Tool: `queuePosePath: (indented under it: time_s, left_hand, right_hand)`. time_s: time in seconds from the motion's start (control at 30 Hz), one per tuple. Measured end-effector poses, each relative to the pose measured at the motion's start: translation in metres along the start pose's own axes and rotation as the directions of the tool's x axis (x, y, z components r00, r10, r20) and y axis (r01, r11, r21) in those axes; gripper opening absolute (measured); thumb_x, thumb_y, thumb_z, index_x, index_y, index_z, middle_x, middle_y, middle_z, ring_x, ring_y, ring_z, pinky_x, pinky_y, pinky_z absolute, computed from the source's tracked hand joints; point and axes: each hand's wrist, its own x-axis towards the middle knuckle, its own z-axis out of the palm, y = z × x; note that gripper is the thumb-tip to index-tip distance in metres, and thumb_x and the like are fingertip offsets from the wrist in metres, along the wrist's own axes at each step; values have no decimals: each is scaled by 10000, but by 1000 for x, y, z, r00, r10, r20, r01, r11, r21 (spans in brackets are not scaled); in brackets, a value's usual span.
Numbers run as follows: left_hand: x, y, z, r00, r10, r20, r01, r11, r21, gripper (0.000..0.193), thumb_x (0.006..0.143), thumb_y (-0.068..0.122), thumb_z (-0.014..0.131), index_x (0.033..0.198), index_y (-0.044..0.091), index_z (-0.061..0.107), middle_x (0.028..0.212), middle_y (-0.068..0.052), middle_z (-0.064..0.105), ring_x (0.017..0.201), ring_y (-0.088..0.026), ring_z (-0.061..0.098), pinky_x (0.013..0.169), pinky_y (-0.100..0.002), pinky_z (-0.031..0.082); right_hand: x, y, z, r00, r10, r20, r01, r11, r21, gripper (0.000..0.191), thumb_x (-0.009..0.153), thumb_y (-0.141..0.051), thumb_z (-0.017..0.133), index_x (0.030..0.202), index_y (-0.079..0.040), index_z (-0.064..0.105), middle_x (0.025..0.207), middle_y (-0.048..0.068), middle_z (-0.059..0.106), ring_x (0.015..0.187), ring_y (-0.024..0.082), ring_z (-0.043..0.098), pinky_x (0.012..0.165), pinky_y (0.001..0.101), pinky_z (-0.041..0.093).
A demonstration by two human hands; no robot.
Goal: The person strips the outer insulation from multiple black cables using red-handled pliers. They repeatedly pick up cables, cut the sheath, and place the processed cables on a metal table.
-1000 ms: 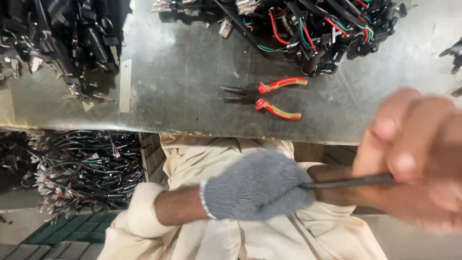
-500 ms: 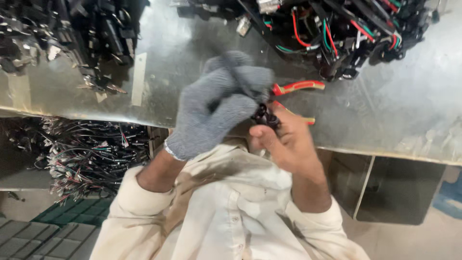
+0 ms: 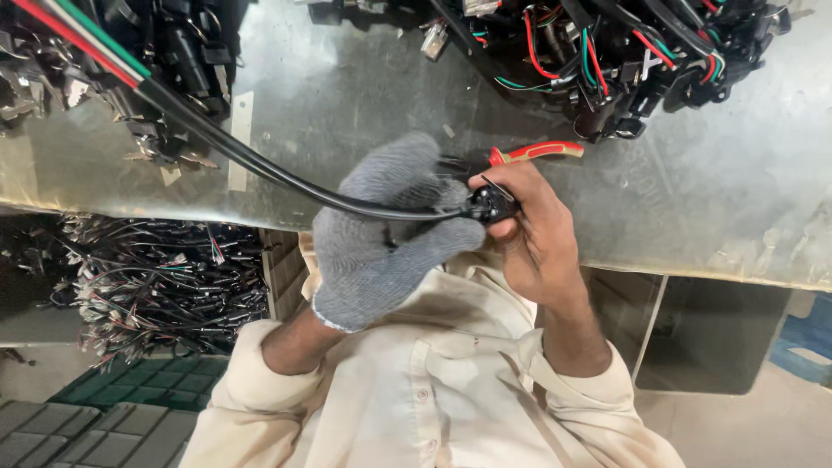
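My left hand [image 3: 390, 230], in a grey knit glove, is closed round a black sheathed cable [image 3: 243, 156] at the table's near edge. The cable runs up and left, and red, white and green wires come out of its far end at the top left corner. My bare right hand [image 3: 537, 234] pinches a small black connector [image 3: 492, 204] on the cable's near end, right against the gloved fingers. Red-handled pliers [image 3: 537, 152] lie on the metal table [image 3: 737, 199] just behind my hands, partly hidden by them.
Heaps of black wire harnesses with coloured leads lie at the table's far right [image 3: 607, 52] and far left [image 3: 173, 52]. A tangle of wires [image 3: 156, 277] sits below the table on the left, with green crates [image 3: 113, 425] beneath it.
Both hands rose from in front of my chest to the table edge and came together. The cable now stretches up to the left, and the right hand has shifted to its connector end.
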Motion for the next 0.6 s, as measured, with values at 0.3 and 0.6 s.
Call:
queuePosePath:
  time_s: [0.3,0.6]
  left_hand:
    - [6,-6,4,998,41,56,-52,980,194,629,854,175,919,1375,34,597,1183,-55,773,1077,-103,770,931,-269,650]
    - [8,5,6,975,181,127,-213,920,328,538,989,153,744,1445,-1,503,1283,-115,707,1095,-174,752,951,-294,607]
  right_hand:
    - [-6,-12,2,992,-115,-48,103,973,-209,324,1074,-92,553,1382,-7,504,1116,155,636,848,235,590,778,299,507]
    - [-10,-25,6,994,101,-45,-102,995,-19,312,1101,-103,542,1378,36,514,992,76,595,793,131,547,723,259,458]
